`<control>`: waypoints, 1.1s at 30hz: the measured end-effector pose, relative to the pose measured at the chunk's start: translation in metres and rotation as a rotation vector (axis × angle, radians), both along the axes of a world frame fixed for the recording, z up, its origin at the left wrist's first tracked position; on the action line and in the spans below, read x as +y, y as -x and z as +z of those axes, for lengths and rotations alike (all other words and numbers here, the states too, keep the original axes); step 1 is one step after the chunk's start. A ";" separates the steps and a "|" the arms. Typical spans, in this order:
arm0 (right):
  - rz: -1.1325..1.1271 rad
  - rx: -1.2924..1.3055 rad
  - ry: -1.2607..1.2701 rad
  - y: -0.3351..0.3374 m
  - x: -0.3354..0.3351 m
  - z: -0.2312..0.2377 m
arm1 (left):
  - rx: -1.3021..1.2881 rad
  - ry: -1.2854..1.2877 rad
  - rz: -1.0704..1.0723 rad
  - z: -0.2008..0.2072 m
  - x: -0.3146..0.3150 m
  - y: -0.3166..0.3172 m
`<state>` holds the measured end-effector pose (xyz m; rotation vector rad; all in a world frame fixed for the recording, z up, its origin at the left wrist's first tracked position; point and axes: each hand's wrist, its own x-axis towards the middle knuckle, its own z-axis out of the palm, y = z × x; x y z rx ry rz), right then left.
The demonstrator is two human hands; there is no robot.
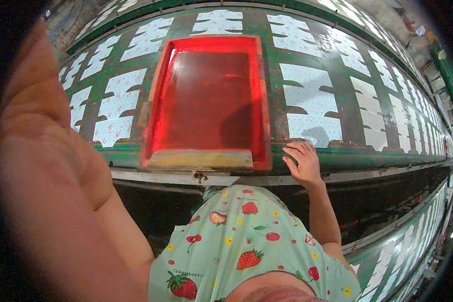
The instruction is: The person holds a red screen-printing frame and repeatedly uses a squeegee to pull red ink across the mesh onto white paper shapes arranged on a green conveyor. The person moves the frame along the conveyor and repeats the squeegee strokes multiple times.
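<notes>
My left hand (50, 121) is raised very close at the left rim, its palm and part of a stretched digit large in view. Most of its fingers are cut off or out of focus, and I see nothing held there. My right hand (303, 163) hovers at the near edge of the long green table, empty, with loosely bent fingers apart. Left of it a red screen-printing frame (259, 100) lies flat, with dark red mesh and a tan strip (201, 159) along its near side. White printed fabric pieces (312, 126) lie beyond my right hand.
Rows of cut fabric pieces (294, 35) cover the green table (272, 75) on both sides of the frame. A pale metal rail (176, 177) runs along its near edge. Behind me at lower right stands another table with white pieces (387, 261).
</notes>
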<state>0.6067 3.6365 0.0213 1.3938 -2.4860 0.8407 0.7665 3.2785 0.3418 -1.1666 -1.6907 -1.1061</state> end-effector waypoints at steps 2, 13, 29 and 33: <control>0.014 -0.010 0.006 0.004 0.003 -0.004 | -0.001 0.009 0.016 0.006 0.004 0.007; -0.145 -0.272 0.037 0.007 -0.038 -0.056 | -0.186 -0.047 0.779 -0.058 -0.139 0.049; -0.533 -0.417 -0.141 0.034 -0.134 -0.095 | -1.300 -0.143 1.618 -0.434 -0.332 0.024; -0.493 -0.366 0.028 0.036 -0.139 -0.094 | -1.344 -0.009 1.602 -0.439 -0.349 0.036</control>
